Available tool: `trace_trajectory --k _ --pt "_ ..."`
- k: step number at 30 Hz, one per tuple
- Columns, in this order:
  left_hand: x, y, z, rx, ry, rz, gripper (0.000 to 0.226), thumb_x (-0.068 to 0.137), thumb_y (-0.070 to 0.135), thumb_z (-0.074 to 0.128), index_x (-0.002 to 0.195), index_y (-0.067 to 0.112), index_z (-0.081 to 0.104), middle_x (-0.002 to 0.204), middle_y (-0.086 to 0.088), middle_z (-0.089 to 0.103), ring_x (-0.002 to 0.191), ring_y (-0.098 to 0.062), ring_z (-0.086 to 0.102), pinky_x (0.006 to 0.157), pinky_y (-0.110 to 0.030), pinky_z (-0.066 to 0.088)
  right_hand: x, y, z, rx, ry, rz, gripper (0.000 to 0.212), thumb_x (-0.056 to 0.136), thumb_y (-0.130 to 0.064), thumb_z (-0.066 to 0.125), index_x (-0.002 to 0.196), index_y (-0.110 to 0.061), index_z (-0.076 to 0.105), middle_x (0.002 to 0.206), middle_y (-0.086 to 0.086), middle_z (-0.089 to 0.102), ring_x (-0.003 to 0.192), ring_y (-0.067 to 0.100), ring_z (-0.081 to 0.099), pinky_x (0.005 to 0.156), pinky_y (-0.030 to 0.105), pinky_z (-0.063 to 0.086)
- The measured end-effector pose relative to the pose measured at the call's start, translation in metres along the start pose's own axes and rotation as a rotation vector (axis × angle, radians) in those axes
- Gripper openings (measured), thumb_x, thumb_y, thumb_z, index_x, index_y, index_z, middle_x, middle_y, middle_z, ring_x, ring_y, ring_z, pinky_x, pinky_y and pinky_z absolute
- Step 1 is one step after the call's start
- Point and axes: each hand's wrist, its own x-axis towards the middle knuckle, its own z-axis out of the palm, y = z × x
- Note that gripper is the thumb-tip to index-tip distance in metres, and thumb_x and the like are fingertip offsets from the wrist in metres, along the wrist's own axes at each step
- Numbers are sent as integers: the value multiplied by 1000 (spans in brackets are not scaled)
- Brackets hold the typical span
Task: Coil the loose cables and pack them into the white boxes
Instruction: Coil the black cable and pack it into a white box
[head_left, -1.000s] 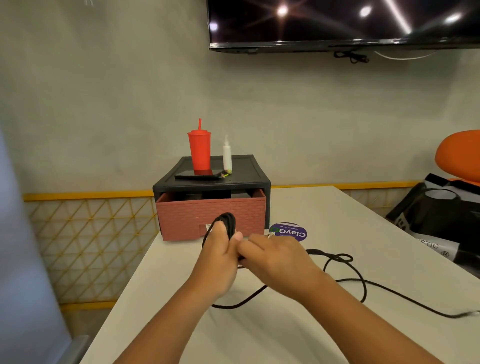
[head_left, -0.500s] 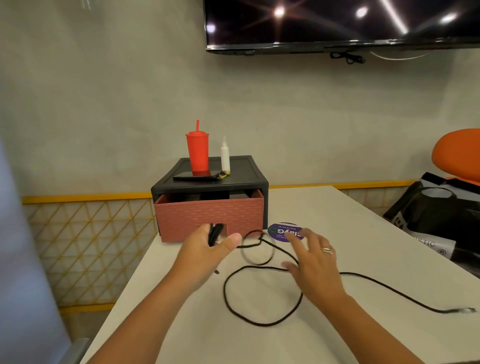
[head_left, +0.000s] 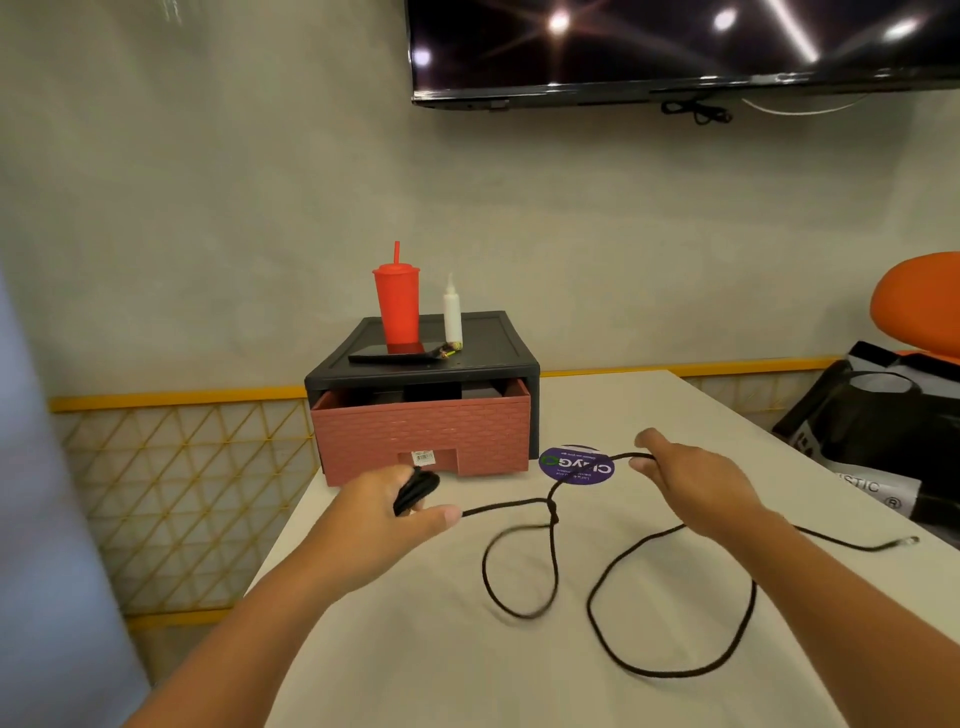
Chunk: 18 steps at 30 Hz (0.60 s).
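A long black cable (head_left: 670, 673) lies in loose loops on the white table (head_left: 519, 691), its plug end (head_left: 910, 541) out at the right. My left hand (head_left: 387, 512) is closed on a small coiled bunch of the same cable (head_left: 415, 488). From that bunch the cable runs right, crosses itself in a twist, and rises to my right hand (head_left: 696, 480), which pinches the strand between its fingertips. No white box is in view.
A black drawer unit with a pink drawer (head_left: 423, 434) stands at the table's far end, carrying a red cup (head_left: 397, 304), a white bottle (head_left: 452, 312) and a phone. A purple sticker (head_left: 576, 465) lies beside it. A black bag (head_left: 878, 431) sits at right.
My hands have moved apart. The right hand went from flat over the loops to pinching the strand farther right and back, which pulled the cable taut from the coil.
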Motion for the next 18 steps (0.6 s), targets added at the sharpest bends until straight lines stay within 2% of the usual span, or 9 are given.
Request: trace_trajectory --k 2,4,6,7,9,11,14,16,18 --pt "0 3 2 -71 -93 -5 35 71 43 76 63 17 53 56 10 44 53 -4 43 55 -22 39 8 -1 -7 -112 -48 -85 39 98 -47 23 126 -22 35 108 5 59 92 27 57 74 35 46" --pt "-2 11 6 -129 -186 -6 27 77 31 74 63 15 58 53 10 44 49 -2 41 50 -13 33 14 -6 -8 -315 16 -237 35 96 -45 39 123 -23 43 107 5 56 93 26 55 77 35 44" --pt "-3 18 9 -224 -272 -30 26 82 23 70 60 16 57 49 10 45 45 -3 40 48 -13 33 16 -15 -8 -494 200 -298 41 68 -28 78 104 -19 61 91 9 59 76 27 57 63 39 44" --pt "-5 23 10 -279 -310 -37 30 83 21 69 57 19 56 46 11 43 42 -3 37 46 -14 31 15 -22 -11 -468 285 -266 48 53 -16 85 97 -15 65 85 11 59 67 29 57 56 38 44" --pt "-6 30 12 -413 -362 -26 28 79 23 67 54 21 55 44 11 34 39 -4 28 43 -14 26 17 -38 -10 -407 279 -201 53 54 -8 80 104 -10 64 92 14 58 69 29 59 54 35 42" --pt "-6 35 15 -600 -341 -14 14 73 24 60 65 12 57 43 10 28 39 -6 21 42 -16 22 15 -55 2 -310 283 -226 47 60 -6 79 103 -8 61 96 13 57 72 26 60 51 30 42" --pt "-2 37 14 -924 -262 -14 22 72 22 60 53 15 53 38 10 24 34 -4 18 41 -18 19 2 -67 36 -14 275 -279 39 41 6 85 72 -8 65 75 9 56 48 22 56 36 26 41" --pt "2 39 11 -1058 -172 -25 29 74 23 65 56 12 46 37 10 23 32 -4 18 39 -19 20 -10 -75 59 337 242 -225 21 67 2 74 85 -4 66 84 6 56 66 26 61 55 31 50" --pt "5 38 6 -1118 -66 -48 32 81 27 63 63 9 42 36 10 22 31 -3 18 37 -17 21 -27 -88 66 685 20 -112 15 89 -7 56 101 1 61 88 -1 55 84 17 60 77 28 51"
